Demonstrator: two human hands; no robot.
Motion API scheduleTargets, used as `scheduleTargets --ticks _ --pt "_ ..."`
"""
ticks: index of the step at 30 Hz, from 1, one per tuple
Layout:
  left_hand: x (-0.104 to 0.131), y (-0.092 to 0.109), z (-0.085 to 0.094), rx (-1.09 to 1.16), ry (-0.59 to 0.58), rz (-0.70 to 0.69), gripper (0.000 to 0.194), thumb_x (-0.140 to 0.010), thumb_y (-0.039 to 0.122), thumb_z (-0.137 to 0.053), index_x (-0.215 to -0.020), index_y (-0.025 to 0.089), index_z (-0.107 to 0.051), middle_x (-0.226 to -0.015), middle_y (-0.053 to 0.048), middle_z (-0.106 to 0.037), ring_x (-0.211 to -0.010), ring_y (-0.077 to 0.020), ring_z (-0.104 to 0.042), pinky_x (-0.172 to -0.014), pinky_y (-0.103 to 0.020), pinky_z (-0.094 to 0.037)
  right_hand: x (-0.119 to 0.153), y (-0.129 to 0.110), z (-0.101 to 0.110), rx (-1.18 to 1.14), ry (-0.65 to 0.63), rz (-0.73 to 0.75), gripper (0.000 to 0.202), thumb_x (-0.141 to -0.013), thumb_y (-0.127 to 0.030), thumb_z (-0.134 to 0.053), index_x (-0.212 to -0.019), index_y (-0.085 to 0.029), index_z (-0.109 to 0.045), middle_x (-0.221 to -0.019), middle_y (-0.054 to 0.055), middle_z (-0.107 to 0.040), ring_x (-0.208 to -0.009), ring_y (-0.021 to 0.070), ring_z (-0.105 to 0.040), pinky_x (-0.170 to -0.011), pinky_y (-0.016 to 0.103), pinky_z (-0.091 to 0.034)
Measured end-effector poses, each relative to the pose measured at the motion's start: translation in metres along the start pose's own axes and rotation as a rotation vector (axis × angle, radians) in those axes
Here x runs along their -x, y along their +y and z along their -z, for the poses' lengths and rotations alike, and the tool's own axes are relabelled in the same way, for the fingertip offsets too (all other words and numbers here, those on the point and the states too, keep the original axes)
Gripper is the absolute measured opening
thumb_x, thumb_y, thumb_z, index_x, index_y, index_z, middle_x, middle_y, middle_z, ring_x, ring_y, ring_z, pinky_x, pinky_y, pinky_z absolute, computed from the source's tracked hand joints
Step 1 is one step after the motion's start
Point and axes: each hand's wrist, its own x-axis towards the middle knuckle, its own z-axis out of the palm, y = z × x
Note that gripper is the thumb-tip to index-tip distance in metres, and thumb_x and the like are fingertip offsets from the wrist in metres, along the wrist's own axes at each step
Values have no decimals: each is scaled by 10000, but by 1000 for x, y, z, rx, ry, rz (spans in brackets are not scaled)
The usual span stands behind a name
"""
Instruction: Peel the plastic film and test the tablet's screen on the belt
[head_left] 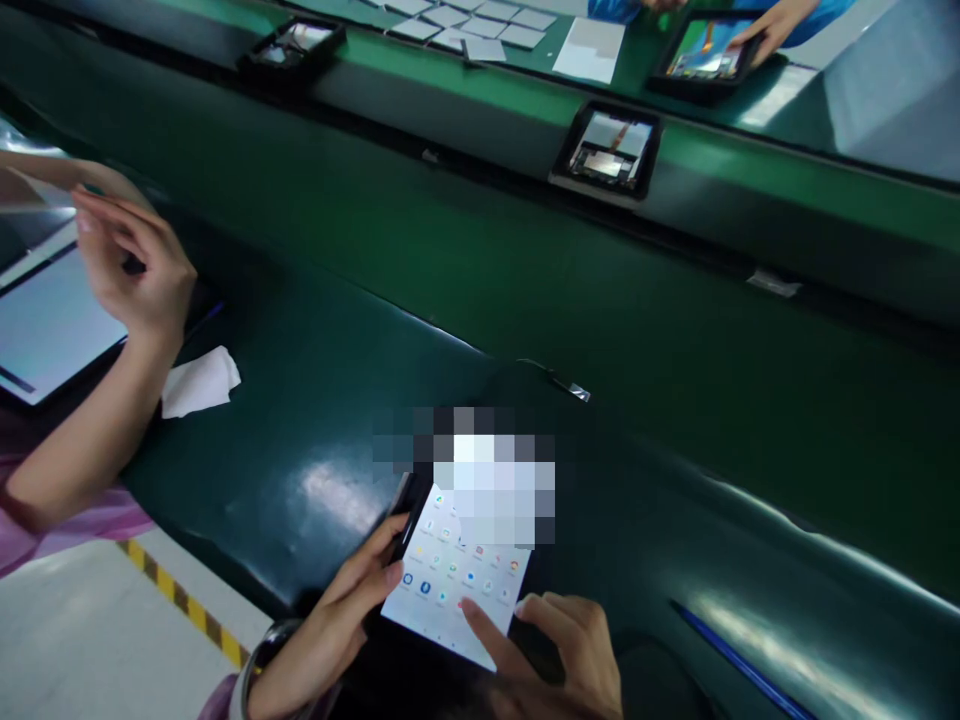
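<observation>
A tablet (450,590) with a lit white screen of app icons lies at the near edge of the dark green bench; part of its screen is blurred out. My left hand (337,620) grips the tablet's left edge, thumb on the screen's rim. My right hand (559,655) is at the tablet's lower right, its index finger touching the screen near the bottom row of icons.
A co-worker's hand (135,270) hovers over another lit tablet (45,320) at the left. A white cloth (199,382) lies beside it. Across the green conveyor (675,300) sit black trays with parts (609,150), (294,45), white sheets (589,48), and another person's hand on a tablet (709,50).
</observation>
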Motion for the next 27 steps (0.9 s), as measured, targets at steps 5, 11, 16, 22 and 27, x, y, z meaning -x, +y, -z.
scheduleTargets --ticks 5,11,16,22,27 --pt "1 1 -3 -21 34 -25 483 -740 449 -817 -1199 340 -718 -1405 0 -630 -1424 -335 -420 -1237 -478 -240 -18 -3 4 -70 -27 -156 434 -1009 -379 -331 -1387 -430 -540 -1084 98 -478 -929 276 -508 -744 469 -477" --pt "-1 -2 1 -67 4 -43 441 -819 433 -747 -1246 341 -687 -1442 -9 -596 -1474 -334 -338 -1255 -529 -147 -29 -8 13 -125 -61 -272 450 -996 -296 -367 -1387 -448 -531 -1156 107 -453 -982 295 -489 -791 503 -474" --pt "-3 -2 3 -97 -43 -34 481 -850 425 -706 -1312 308 -638 -1473 -44 -565 -1462 -337 -364 -1246 -510 -197 -29 -4 13 -116 -103 -293 471 -974 -277 -393 -1384 -467 -525 -1205 105 -432 -1009 303 -486 -823 522 -493" --pt "-1 4 -2 -227 -25 -73 527 -816 499 -706 -1298 293 -654 -1381 -59 -645 -1361 -363 -500 -1141 -469 -412 -29 -6 7 -89 -122 -254 453 -976 -312 -385 -1375 -466 -537 -1230 112 -438 -1000 301 -487 -804 517 -513" --pt "0 8 -2 -338 72 -140 382 -790 412 -715 -1164 338 -749 -1223 104 -719 -1390 -315 -462 -1076 -306 -419 -30 -8 5 -86 -140 -238 458 -977 -310 -373 -1377 -459 -539 -1240 113 -432 -1011 301 -492 -804 512 -519"
